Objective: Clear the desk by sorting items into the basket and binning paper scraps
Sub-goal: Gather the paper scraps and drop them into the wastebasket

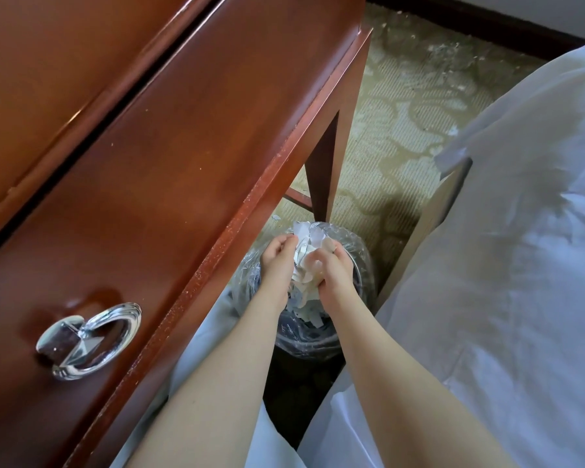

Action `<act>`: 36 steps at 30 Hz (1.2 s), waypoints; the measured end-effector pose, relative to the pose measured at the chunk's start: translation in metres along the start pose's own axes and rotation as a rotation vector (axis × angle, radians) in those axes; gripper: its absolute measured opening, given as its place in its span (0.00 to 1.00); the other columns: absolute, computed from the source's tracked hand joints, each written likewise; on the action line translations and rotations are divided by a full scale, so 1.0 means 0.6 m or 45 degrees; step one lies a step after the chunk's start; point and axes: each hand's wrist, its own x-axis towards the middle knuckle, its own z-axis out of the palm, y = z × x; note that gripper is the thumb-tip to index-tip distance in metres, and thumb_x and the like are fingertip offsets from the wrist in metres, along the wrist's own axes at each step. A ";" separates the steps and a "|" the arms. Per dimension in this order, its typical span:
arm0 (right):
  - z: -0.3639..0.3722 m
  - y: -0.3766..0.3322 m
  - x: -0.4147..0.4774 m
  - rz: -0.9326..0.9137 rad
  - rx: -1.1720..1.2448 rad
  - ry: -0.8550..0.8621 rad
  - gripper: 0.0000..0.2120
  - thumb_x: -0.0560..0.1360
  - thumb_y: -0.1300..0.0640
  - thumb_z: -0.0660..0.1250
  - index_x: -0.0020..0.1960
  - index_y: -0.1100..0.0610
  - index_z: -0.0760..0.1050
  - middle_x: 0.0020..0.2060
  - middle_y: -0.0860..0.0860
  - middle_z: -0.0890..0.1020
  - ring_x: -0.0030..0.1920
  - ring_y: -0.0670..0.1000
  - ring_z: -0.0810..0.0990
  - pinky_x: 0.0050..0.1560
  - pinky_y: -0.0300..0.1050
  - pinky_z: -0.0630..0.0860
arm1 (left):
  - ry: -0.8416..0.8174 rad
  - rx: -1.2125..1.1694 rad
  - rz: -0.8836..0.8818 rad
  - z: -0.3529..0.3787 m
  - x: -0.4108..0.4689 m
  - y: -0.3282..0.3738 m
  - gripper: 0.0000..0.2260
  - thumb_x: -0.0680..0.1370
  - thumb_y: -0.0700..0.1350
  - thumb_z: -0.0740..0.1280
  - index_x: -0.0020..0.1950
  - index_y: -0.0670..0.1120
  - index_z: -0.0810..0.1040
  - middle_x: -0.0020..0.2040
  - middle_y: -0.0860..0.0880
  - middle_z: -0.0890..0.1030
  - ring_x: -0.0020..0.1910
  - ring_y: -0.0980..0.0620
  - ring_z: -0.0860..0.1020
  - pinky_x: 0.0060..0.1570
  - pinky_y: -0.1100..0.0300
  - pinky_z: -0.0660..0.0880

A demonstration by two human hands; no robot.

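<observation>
A glossy red-brown desk (190,136) fills the left, its drawer carrying 1 silver ring handle (88,339). Beside its tapered leg (325,177) lies beige carpet (402,130) with a swirling pattern, littered with pale bits near the dark baseboard (487,21). White sheets (520,265) cover the right, in soft daylight.

Count: 1 left hand (277,261), 1 right hand (335,275), 1 bin (361,271), all toward 6 o'clock. 1 desk (183,146) at 10 o'clock, 1 ring pull (88,339) at 8 o'clock. Paper scraps (308,238): 1 wad, pieces too jumbled to count.
</observation>
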 end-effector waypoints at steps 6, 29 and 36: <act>-0.005 0.010 0.004 -0.041 -0.047 0.029 0.15 0.70 0.70 0.62 0.50 0.54 0.77 0.46 0.48 0.78 0.49 0.50 0.76 0.55 0.47 0.73 | -0.002 0.139 -0.007 -0.014 0.002 -0.015 0.03 0.80 0.44 0.62 0.50 0.49 0.75 0.37 0.53 0.71 0.36 0.57 0.69 0.36 0.65 0.68; -0.035 0.009 -0.015 0.109 -0.163 0.119 0.23 0.71 0.76 0.53 0.48 0.54 0.78 0.57 0.53 0.76 0.55 0.50 0.73 0.53 0.45 0.72 | 0.000 0.450 -0.187 -0.034 -0.015 -0.029 0.05 0.80 0.44 0.59 0.48 0.48 0.74 0.37 0.53 0.73 0.43 0.51 0.72 0.44 0.60 0.68; -0.035 0.002 -0.042 0.112 -0.144 0.154 0.23 0.72 0.76 0.54 0.52 0.55 0.78 0.61 0.54 0.77 0.58 0.55 0.76 0.63 0.52 0.71 | -0.012 0.419 -0.160 -0.040 -0.038 -0.007 0.04 0.80 0.44 0.61 0.49 0.48 0.75 0.41 0.52 0.76 0.44 0.52 0.74 0.43 0.60 0.70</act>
